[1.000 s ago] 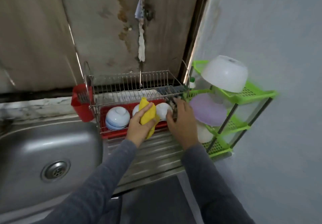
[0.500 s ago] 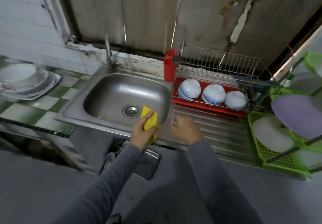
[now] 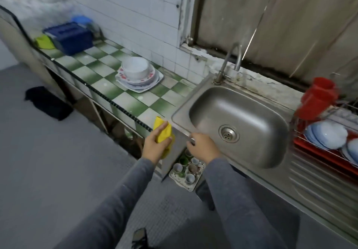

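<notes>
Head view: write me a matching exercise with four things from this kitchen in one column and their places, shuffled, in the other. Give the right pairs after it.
Things
1. yellow cloth
2. stack of plates
3. red holder
4. tray of cups

Places
A. down below the sink
B. on the green-checked counter
C. gripped in the left hand
D. at the left end of the dish rack

Pairs: 1-C, 2-B, 3-D, 4-A
</notes>
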{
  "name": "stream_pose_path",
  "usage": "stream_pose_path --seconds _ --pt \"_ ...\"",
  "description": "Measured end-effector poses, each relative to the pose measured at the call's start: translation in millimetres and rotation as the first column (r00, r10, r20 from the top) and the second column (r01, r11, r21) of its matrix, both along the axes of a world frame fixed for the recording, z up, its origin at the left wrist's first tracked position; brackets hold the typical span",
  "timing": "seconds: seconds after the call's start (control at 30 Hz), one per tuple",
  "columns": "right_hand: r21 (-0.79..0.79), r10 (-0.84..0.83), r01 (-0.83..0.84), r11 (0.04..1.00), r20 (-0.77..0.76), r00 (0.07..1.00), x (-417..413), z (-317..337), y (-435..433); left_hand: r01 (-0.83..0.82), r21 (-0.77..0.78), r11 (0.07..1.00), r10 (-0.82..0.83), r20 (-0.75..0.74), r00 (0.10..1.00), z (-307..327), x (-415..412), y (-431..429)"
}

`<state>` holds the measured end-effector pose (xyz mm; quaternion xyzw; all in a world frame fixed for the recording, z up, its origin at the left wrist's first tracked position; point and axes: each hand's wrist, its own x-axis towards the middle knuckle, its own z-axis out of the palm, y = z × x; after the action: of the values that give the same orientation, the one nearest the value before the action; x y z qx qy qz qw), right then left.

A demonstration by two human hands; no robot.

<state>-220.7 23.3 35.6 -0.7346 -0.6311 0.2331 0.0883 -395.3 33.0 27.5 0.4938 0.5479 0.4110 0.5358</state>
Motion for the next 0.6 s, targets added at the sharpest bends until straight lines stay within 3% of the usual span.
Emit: stream_pose_path --seconds 0.27,0.6 --pt "0.023 0.069 -0.069 0.997 -0.011 0.998 -112.7 -3.8 87.8 -0.07 0.038 0.997 0.07 -0.016 0.997 1.6 -114.4 81.8" --pt "0.065 0.093 -0.089 0.994 -0.056 0.994 -174.5 -18.5 209.5 -0.139 -0.008 0.99 0.139 -0.028 0.99 -12.0 -180.7 196.5"
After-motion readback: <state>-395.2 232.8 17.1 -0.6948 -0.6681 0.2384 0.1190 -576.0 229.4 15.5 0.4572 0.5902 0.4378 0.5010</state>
